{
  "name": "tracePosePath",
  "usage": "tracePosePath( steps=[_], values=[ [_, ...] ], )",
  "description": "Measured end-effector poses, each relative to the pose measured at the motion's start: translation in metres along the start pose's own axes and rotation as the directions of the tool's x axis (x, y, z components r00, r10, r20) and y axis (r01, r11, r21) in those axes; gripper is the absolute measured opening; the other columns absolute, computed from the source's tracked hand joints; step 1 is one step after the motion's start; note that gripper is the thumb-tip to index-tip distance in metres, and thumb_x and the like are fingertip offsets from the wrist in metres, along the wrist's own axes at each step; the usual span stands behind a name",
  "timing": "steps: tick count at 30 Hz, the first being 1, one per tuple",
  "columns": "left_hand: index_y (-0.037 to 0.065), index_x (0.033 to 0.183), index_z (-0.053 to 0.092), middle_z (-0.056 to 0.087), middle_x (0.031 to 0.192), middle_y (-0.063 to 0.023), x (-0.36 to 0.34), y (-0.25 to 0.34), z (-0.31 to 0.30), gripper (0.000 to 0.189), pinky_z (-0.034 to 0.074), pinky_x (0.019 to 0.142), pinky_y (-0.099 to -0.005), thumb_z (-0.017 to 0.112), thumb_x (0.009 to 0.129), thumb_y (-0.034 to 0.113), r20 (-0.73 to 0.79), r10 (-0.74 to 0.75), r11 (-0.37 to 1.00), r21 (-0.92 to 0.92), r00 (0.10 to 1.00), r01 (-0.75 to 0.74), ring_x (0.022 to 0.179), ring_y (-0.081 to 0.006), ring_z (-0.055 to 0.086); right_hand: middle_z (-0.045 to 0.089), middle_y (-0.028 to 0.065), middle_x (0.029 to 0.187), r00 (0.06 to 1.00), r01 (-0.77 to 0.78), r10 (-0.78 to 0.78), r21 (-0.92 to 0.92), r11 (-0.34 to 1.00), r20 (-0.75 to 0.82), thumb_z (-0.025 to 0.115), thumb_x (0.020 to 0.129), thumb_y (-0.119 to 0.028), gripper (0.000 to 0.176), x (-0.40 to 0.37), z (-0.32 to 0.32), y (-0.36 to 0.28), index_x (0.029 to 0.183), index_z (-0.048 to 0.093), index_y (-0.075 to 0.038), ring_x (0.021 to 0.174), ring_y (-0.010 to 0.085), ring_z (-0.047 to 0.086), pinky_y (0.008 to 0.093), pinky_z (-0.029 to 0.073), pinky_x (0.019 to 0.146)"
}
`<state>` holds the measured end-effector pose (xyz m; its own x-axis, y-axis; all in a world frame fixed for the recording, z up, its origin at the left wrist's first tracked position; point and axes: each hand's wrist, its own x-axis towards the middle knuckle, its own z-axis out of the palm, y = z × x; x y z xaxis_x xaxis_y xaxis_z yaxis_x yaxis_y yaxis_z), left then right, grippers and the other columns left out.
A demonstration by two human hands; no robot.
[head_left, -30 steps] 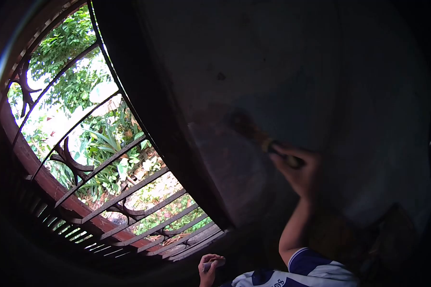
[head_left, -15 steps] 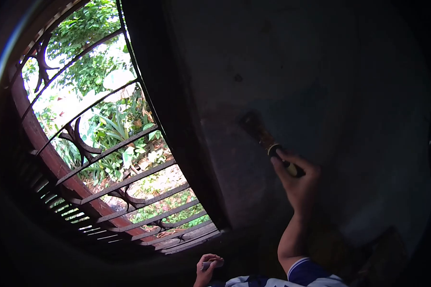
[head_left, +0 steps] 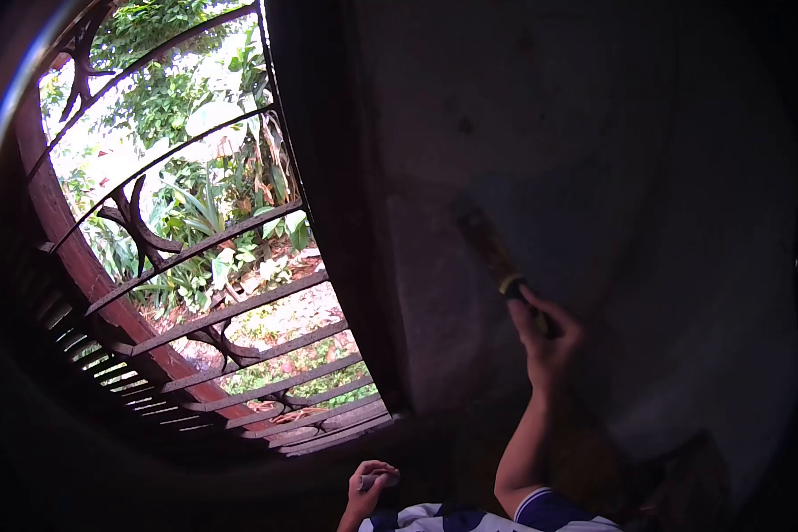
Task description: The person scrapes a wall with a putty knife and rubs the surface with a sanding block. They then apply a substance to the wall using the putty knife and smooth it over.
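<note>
At the near edge is the white-and-blue shirt (head_left: 434, 517). Just beyond it, the left hand (head_left: 360, 499) has its fingers curled round a small grey piece (head_left: 368, 483); its material is too dim to tell, but it looks light, and a pinch at its sides should suit it.

Farther on, the right hand (head_left: 548, 359) has its grip clamped on the handle of a long, flat hand tool (head_left: 490, 250). The tool slants up and left in front of the pale wall (head_left: 692, 204); whether its dark tip touches the wall I cannot tell. It seems light, with a stiff neck and little risk of breaking; whether the tip flexes is unclear. The handle, below the yellowish collar, is the place to hold.

Up and right of the tool, the wall gives open room. To the left run its dark edge and the window's metal bars (head_left: 226, 312), hard edges that could knock the tip. Leaves (head_left: 199, 208) show beyond.
</note>
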<state>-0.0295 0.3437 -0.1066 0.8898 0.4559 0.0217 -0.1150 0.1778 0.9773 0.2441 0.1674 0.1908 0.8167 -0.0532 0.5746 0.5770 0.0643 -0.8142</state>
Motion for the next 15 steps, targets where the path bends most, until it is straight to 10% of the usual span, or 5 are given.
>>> tracePosePath(
  steps=[5, 15],
  values=[
    [-0.002, 0.112, 0.053, 0.066, 0.106, -0.0147, 0.0, 0.0, -0.011, 0.022, 0.051, 0.094, -0.0362, 0.057, 0.09, -0.003, -0.005, -0.013, 0.999, -0.035, 1.0, 0.012, 0.103, -0.0247, 0.066, 0.074, 0.0103, 0.093, 0.985, 0.173, -0.169, -0.124, 0.977, 0.04, 0.079, 0.08, -0.009, 0.02, 0.003, 0.015, 0.001, 0.096, 0.073, 0.003, 0.085, 0.0123, 0.068, 0.0269, 0.052, 0.076],
    [-0.001, 0.112, 0.056, 0.068, 0.101, -0.0129, 0.013, 0.028, -0.049, 0.02, 0.055, 0.084, -0.0315, 0.056, 0.092, 0.002, 0.001, -0.002, 0.997, -0.078, 1.0, 0.002, 0.092, -0.0199, 0.067, 0.073, 0.0072, 0.088, 0.997, -0.025, 0.026, 0.015, 1.0, -0.073, 0.077, 0.084, -0.012, 0.02, -0.022, 0.012, -0.005, 0.099, 0.073, 0.001, 0.078, 0.0099, 0.065, 0.024, 0.05, 0.068]
  ],
)
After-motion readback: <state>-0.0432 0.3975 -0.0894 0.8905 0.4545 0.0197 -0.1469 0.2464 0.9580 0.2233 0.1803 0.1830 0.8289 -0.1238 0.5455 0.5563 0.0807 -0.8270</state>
